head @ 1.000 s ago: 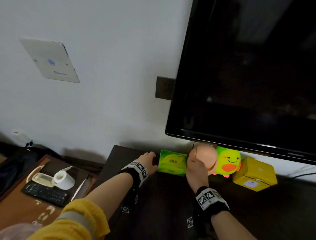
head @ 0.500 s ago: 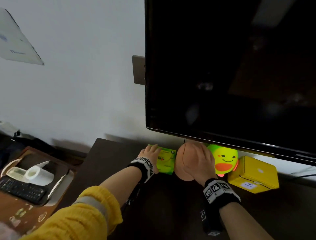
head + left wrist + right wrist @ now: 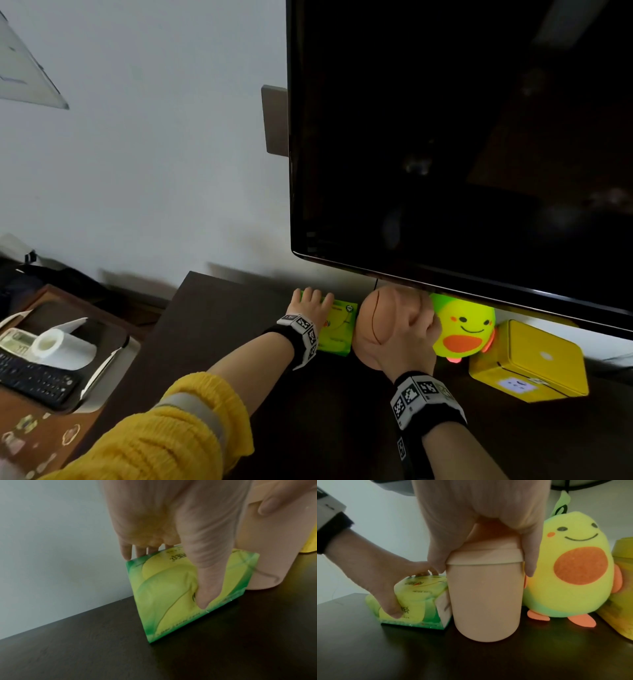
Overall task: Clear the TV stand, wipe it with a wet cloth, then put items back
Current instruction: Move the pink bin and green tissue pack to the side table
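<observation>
Grey tray [image 3: 113,363] at the far left is holding a remote [image 3: 34,378], a paper roll [image 3: 63,347] and a small handset. On the dark stand [image 3: 212,329], under the TV [image 3: 462,137], the left hand [image 3: 310,305] is gripping the green tissue pack [image 3: 337,330], thumb on its front, fingers over the top. Touching it, the upright pink cup [image 3: 486,601] is being clasped round its lid by the right hand [image 3: 407,337]. Beside sit a plush [image 3: 464,327] and a closed yellow box [image 3: 534,363].

Yellow knit sleeve [image 3: 164,435], black marker-tagged wristbands [image 3: 424,397]
</observation>
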`<state>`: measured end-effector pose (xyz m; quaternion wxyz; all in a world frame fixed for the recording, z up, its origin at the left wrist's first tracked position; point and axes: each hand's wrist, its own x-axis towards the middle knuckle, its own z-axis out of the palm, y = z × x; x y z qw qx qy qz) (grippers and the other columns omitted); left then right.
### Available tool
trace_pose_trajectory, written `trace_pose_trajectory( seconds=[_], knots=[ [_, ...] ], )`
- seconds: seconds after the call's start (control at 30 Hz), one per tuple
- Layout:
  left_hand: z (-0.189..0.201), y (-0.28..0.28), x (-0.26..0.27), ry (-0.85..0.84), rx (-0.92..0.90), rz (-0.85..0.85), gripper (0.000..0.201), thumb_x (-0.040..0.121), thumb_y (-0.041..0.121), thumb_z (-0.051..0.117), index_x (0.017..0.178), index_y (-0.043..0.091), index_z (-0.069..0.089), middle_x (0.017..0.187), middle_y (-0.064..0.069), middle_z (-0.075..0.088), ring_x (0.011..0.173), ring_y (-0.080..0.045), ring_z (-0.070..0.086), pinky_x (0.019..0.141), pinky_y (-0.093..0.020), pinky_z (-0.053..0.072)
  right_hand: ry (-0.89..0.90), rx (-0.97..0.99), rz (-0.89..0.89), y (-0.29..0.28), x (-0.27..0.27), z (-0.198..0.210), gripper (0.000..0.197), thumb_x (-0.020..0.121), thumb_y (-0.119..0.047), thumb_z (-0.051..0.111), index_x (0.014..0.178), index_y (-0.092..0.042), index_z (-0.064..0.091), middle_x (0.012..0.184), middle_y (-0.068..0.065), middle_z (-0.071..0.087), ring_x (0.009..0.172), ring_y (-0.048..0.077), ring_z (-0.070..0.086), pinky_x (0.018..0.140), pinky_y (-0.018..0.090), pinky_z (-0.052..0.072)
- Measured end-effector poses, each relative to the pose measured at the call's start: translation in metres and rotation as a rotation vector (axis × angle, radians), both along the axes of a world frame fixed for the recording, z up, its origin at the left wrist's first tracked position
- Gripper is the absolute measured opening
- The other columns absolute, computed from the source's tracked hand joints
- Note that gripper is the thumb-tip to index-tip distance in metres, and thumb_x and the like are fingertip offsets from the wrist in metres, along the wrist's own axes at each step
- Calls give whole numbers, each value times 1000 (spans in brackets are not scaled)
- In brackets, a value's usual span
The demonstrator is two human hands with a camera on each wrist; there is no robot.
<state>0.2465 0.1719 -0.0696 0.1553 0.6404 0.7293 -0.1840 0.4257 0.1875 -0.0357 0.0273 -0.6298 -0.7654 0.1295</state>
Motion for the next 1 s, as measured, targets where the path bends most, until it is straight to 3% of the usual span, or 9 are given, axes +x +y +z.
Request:
trace_pose_trajectory(
  seconds=[0.13,0.27,0.37,0.5,0.57,0.63,0.8,1.0],
  knots=[
    [2,-11,0,51,52,-76,94,77,31,73,147,9,14,143,-10,31,130,-31,32,109,-48,25,12,26,-6,-6,-1,3,109,59,-63,75,132,-35,-1,149,9,1,134,38,15,80,42,53],
    [0,-32,-6,112,33,-105,110,61,50,79,144,7,21,138,-8,34,123,-28,38,104,-51,28,-24,-7,24,-28,-2,6,110,57,-64,75,130,-34,-2,149,6,-5,135,35,13,81,40,53],
    [5,-53,-16,115,16,-93,109,61,54,78,142,8,23,137,-8,35,122,-29,38,101,-55,31,-33,-32,24,-50,-7,13,110,59,-63,73,135,-34,-2,148,4,-10,136,33,10,80,36,52],
    [19,-90,-40,81,1,-26,110,61,55,77,143,8,20,140,-9,30,127,-30,34,105,-60,28,-28,-14,25,-76,-29,35,113,59,-61,72,143,-27,6,149,5,-5,135,33,13,76,34,51],
    [30,-109,-58,51,-3,28,109,61,54,77,142,9,21,140,-8,30,127,-31,35,106,-60,27,-18,9,50,-90,-48,47,114,58,-59,73,145,-29,6,149,5,-2,134,33,15,76,34,50],
    [43,-130,-78,17,1,75,106,59,52,78,140,11,23,136,-7,32,120,-31,43,101,-56,35,4,36,68,-107,-72,59,117,55,-59,74,147,-29,7,148,4,0,133,33,18,75,35,51],
    [67,-198,-145,-13,47,134,105,55,54,79,135,12,28,129,-6,36,113,-29,48,91,-46,43,62,66,117,-164,-139,83,116,53,-58,76,136,-38,-3,152,2,1,135,32,17,79,40,52],
    [86,-306,-238,35,-1,241,102,44,61,80,124,14,37,119,-3,42,103,-27,53,81,-39,46,132,9,247,-249,-232,98,111,53,-54,75,139,-42,6,151,-1,-1,137,29,15,84,41,50]
  ],
)
